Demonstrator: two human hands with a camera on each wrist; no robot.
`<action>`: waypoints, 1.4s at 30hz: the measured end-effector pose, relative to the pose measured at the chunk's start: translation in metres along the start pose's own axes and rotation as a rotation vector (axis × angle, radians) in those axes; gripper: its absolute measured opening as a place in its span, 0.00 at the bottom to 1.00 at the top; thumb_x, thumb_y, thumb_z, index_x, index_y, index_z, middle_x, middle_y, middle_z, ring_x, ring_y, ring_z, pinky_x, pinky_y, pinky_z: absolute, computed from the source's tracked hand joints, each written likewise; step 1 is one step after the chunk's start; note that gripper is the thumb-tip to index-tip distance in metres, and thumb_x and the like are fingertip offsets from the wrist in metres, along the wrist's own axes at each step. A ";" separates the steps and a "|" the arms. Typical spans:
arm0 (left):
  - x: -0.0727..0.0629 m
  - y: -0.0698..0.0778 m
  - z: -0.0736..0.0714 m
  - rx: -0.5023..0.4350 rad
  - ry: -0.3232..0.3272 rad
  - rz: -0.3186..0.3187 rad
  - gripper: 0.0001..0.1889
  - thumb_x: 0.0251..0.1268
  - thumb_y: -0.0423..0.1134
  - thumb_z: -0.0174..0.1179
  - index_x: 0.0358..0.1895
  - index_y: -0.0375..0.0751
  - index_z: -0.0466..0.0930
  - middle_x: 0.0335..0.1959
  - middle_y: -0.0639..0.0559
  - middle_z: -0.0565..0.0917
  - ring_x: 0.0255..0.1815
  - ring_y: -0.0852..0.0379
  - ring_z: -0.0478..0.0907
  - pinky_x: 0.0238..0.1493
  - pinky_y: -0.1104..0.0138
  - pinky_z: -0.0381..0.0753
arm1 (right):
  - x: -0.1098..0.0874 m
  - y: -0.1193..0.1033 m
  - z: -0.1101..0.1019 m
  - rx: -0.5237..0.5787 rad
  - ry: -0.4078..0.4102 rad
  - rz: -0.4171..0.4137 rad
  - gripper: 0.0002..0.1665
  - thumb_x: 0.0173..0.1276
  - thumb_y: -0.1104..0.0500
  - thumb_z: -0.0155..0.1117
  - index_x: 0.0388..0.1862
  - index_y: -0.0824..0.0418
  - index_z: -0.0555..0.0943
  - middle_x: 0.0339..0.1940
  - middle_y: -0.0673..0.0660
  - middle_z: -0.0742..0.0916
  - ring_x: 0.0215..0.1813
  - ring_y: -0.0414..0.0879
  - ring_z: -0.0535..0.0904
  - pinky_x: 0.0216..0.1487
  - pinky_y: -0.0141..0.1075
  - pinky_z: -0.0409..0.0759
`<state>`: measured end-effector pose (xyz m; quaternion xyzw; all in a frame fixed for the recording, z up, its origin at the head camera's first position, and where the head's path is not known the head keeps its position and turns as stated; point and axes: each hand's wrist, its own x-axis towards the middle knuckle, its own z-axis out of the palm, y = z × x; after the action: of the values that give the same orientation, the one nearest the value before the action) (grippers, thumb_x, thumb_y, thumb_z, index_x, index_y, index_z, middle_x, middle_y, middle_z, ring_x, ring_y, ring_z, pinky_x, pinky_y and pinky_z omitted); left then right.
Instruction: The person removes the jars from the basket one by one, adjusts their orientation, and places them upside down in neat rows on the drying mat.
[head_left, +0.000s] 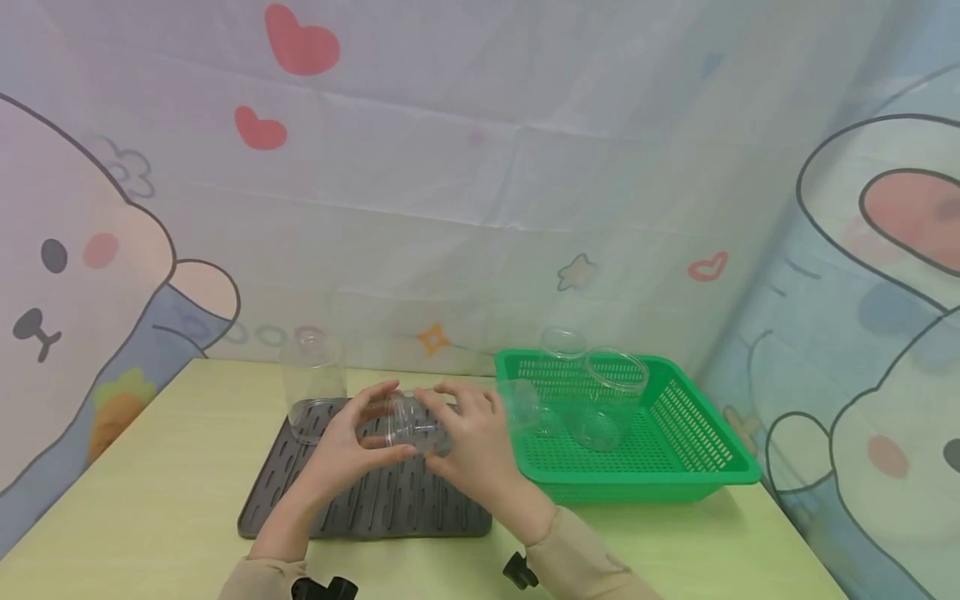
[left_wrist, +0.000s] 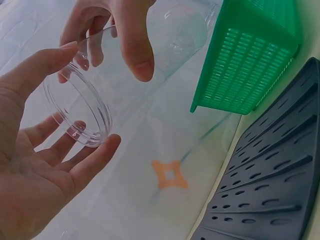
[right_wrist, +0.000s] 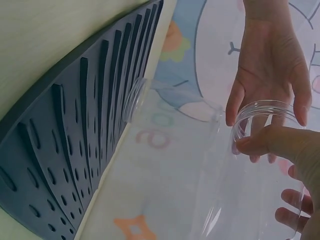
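Observation:
A clear jar (head_left: 405, 421) lies on its side in the air above the grey drying mat (head_left: 375, 517). My left hand (head_left: 337, 458) holds it around its mouth, thumb on one side of the threaded rim (left_wrist: 103, 122) and fingers on the other. Around the jar's body, my right hand (head_left: 480, 454) grips with thumb and fingers on opposite sides. The jar's far end reaches over the left edge of the green basket (head_left: 615, 479). Toward the mat's back left, a second clear jar (head_left: 315, 387) stands upside down, its threaded mouth (right_wrist: 134, 102) against the mat.
Two more clear jars (head_left: 618, 392) lean inside the basket, which stands right of the mat on the pale table (head_left: 165, 450). A printed cloth (head_left: 420, 167) hangs behind the table's back edge.

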<state>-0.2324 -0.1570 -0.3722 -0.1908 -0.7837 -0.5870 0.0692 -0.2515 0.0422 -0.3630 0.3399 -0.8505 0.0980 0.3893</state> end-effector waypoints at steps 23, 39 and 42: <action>0.000 -0.001 -0.002 -0.026 0.030 0.005 0.38 0.57 0.36 0.71 0.71 0.41 0.63 0.73 0.41 0.64 0.72 0.35 0.62 0.62 0.46 0.78 | -0.001 -0.002 -0.001 -0.037 -0.051 0.010 0.50 0.39 0.46 0.86 0.65 0.49 0.76 0.58 0.53 0.79 0.59 0.48 0.77 0.57 0.47 0.74; -0.003 0.002 -0.008 -0.058 0.048 0.007 0.38 0.58 0.33 0.69 0.72 0.41 0.61 0.74 0.41 0.62 0.74 0.36 0.59 0.64 0.46 0.75 | 0.002 0.020 -0.018 0.231 0.061 0.039 0.51 0.43 0.48 0.84 0.66 0.61 0.72 0.61 0.60 0.79 0.66 0.56 0.72 0.68 0.54 0.72; -0.003 0.001 -0.010 -0.064 0.054 0.016 0.38 0.58 0.32 0.69 0.72 0.41 0.61 0.74 0.41 0.61 0.74 0.36 0.58 0.65 0.44 0.74 | 0.003 0.027 -0.024 0.310 0.101 0.116 0.51 0.43 0.50 0.84 0.65 0.63 0.73 0.62 0.63 0.79 0.67 0.60 0.70 0.70 0.59 0.67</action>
<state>-0.2304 -0.1665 -0.3690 -0.1832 -0.7608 -0.6162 0.0887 -0.2563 0.0714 -0.3422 0.3409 -0.8228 0.2670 0.3682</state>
